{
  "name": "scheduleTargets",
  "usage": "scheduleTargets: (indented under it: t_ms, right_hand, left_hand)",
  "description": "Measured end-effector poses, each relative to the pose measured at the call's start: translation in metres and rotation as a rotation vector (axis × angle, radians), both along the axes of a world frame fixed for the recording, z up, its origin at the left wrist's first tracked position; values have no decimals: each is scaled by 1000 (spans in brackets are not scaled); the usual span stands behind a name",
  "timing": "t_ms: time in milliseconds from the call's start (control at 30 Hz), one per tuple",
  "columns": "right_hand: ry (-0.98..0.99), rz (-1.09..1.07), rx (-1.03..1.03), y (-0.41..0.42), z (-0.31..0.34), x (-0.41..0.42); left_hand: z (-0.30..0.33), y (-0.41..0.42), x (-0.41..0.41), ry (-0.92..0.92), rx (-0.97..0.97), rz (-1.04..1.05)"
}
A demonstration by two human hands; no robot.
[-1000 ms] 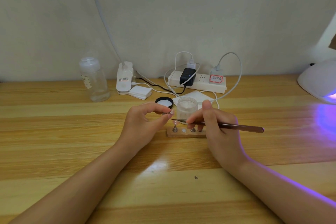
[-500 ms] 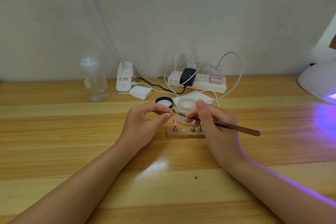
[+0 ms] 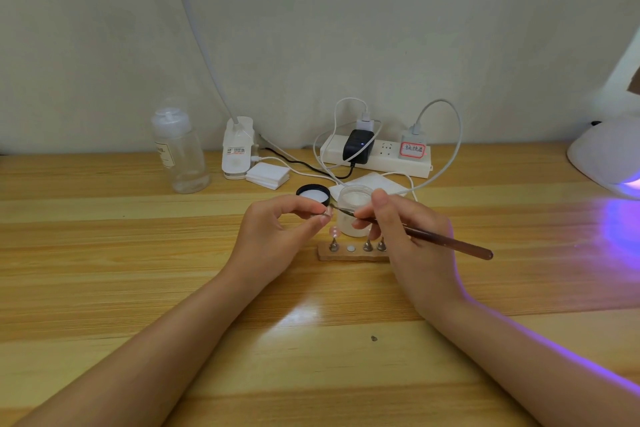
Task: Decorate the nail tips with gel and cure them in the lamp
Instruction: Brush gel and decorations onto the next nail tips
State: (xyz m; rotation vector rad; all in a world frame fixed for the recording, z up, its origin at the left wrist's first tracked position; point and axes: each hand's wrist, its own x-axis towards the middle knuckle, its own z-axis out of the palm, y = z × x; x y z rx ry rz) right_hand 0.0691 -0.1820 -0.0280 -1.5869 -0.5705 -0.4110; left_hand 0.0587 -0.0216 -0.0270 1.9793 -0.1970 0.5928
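Left hand (image 3: pixel 277 236), perhaps clear nail tip (image 3: pixel 325 217)

Soft, even light fills the scene, bright enough to read the wood grain across the bench (image 3: pixel 104 288). A white glare patch sits on the near middle of the bench, apparently a reflection of an overhead light. At the far right, the curing lamp (image 3: pixel 606 156) throws violet light that pools on the bench beside it and rims the right forearm (image 3: pixel 554 357). Shadows under both arms are faint and diffuse. The wide lens bows the bench's far edge and stretches the corners. Small items by the fingers look slightly soft.
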Motion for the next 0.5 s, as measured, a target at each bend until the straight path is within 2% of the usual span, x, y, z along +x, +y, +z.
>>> scheduleTargets:
  t_ms: [367, 500]
  right_hand:
    - [24, 10, 69, -1, 0, -3]
    - [27, -8, 26, 0, 1, -2]
  left_hand:
    - [0, 0, 0, -8, -2, -10]
    - [0, 0, 1, -8, -5, -12]
